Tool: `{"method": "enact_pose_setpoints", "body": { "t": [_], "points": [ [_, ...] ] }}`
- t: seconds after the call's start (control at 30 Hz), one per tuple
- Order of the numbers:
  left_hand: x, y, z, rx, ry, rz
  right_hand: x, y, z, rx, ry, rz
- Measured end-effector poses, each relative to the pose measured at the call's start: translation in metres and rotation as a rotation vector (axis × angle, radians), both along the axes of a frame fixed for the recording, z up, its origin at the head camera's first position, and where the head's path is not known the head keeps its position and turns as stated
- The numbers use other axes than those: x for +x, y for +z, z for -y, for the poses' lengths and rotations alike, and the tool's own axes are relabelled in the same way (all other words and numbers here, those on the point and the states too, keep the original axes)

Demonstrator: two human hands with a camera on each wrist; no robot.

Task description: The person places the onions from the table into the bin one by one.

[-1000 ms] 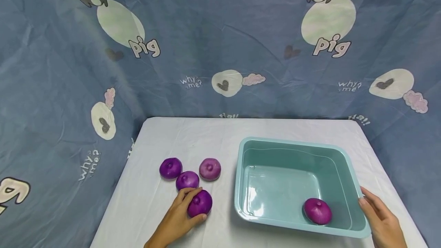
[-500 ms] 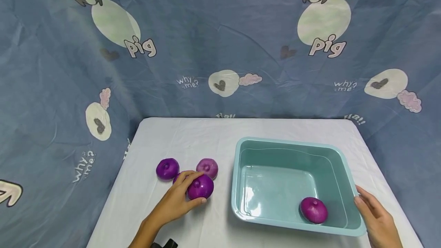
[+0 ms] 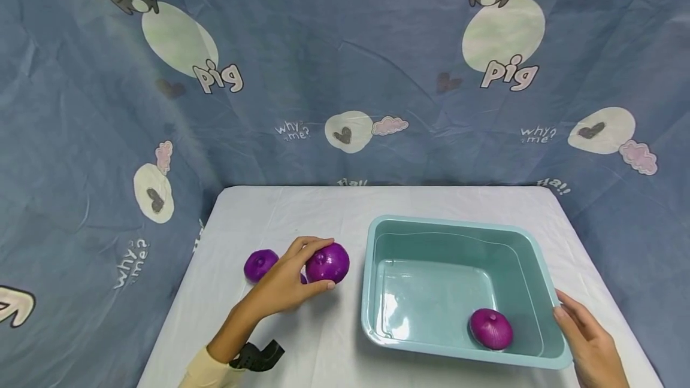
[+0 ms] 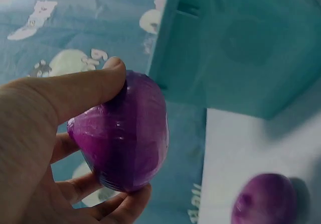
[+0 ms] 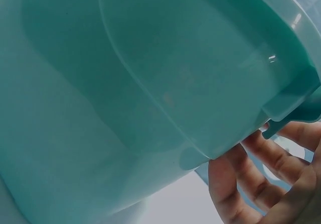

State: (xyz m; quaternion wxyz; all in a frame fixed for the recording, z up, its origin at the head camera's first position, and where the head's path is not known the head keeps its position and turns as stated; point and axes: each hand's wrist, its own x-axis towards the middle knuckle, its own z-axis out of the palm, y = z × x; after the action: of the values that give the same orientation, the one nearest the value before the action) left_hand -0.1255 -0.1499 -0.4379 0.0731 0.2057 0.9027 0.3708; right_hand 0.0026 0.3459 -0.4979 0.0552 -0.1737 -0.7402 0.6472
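Note:
My left hand [image 3: 283, 283] holds a purple onion [image 3: 329, 262] between thumb and fingers, up off the white tabletop. The left wrist view shows the thumb over the top of that onion [image 4: 130, 133] and the fingers curled below. Beyond the hand lies a dark purple onion [image 3: 259, 264], and a sliver of another onion [image 3: 303, 279] shows beside the palm. The paler onion is hidden behind the hand and its load. On the right, my right hand [image 3: 595, 340] grips the end rim of a teal plastic basin [image 3: 442, 221]. One onion [image 3: 491, 329] sits inside, near the basin's front right corner.
A white cloth covers the table [image 3: 291, 208]. Blue fabric printed with pigs [image 3: 356, 64] hangs behind and at the sides. Another onion [image 4: 266, 199] shows low in the left wrist view. A black strap [image 3: 261, 357] is around the left wrist.
My left hand has lifted the onion off the table and carried it away from me and slightly right, now covering the paler onion. The right hand keeps its place on the basin.

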Motion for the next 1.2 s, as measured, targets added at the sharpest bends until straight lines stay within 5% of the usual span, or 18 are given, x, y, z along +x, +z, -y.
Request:
{"method": "enact_pose_setpoints", "body": {
  "t": [0.37, 0.53, 0.67, 0.97, 1.2],
  "points": [
    [-0.022, 0.028, -0.052, 0.025, -0.164, -0.065, 0.001, 0.001, -0.001, 0.018, -0.005, -0.006],
    [-0.032, 0.034, -0.083, 0.013, -0.246, -0.005, 0.001, 0.002, -0.001, -0.022, -0.005, -0.020],
    [-0.040, 0.034, -0.106, -0.008, -0.312, 0.045, 0.001, 0.002, 0.000, -0.036, -0.001, -0.013],
    [-0.055, 0.028, -0.151, -0.081, -0.440, 0.002, 0.001, 0.000, -0.001, -0.053, -0.010, -0.035],
    [-0.058, 0.025, -0.179, -0.140, -0.483, -0.011, -0.001, 0.000, 0.001, -0.035, -0.009, -0.019]
  ]
}}
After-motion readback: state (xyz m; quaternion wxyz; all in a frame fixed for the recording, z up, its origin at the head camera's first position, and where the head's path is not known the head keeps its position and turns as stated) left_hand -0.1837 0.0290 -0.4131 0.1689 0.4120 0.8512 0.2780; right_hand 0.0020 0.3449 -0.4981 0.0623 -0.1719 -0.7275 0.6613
